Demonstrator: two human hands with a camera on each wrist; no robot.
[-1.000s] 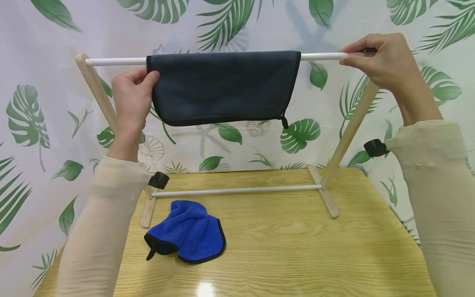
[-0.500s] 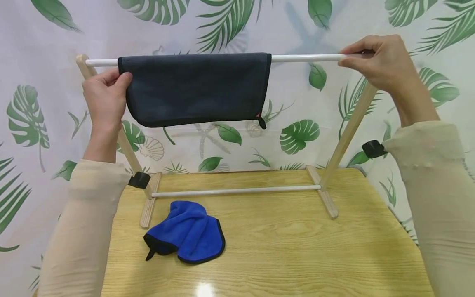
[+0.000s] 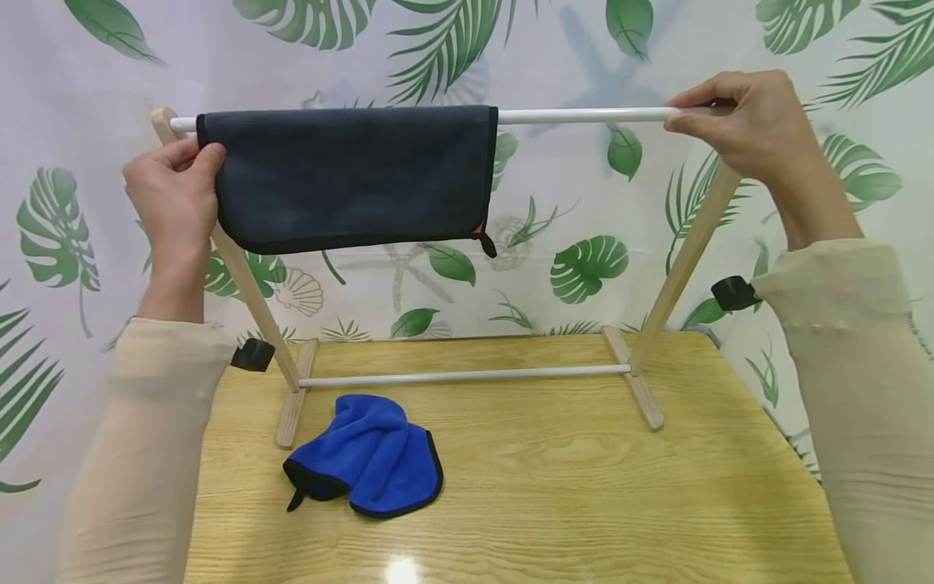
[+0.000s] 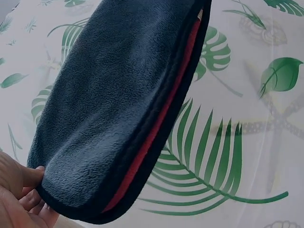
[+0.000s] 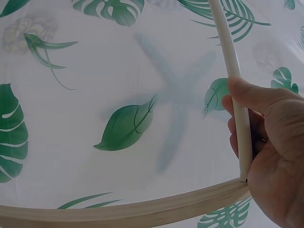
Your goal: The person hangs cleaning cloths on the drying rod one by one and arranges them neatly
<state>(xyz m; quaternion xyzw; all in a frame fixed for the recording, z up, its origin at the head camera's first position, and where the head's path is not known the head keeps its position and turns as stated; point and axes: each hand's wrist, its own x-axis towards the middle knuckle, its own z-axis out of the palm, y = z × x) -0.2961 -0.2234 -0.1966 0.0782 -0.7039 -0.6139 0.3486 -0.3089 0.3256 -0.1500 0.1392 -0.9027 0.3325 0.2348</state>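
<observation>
A dark grey towel (image 3: 350, 178) with black edging hangs folded over the white top rail (image 3: 576, 116) of a wooden rack. With thumb and fingers my left hand (image 3: 175, 191) pinches the towel's left edge, close to the rack's left post. The left wrist view shows the towel's (image 4: 109, 95) fuzzy face and a red strip between its two layers. My right hand (image 3: 759, 122) grips the rail near its right end; in the right wrist view the thumb and fingers wrap the rod (image 5: 232, 61) just above the wooden post.
A crumpled blue towel (image 3: 379, 462) with black trim lies on the wooden table (image 3: 569, 487), in front of the rack's left foot (image 3: 292, 414). A lower white bar (image 3: 467, 375) joins the two feet. Behind stands a leaf-patterned curtain (image 3: 409, 300).
My left hand has moved left along the top rail, sliding the grey towel with it toward the left post. The right hand has stayed on the rail.
</observation>
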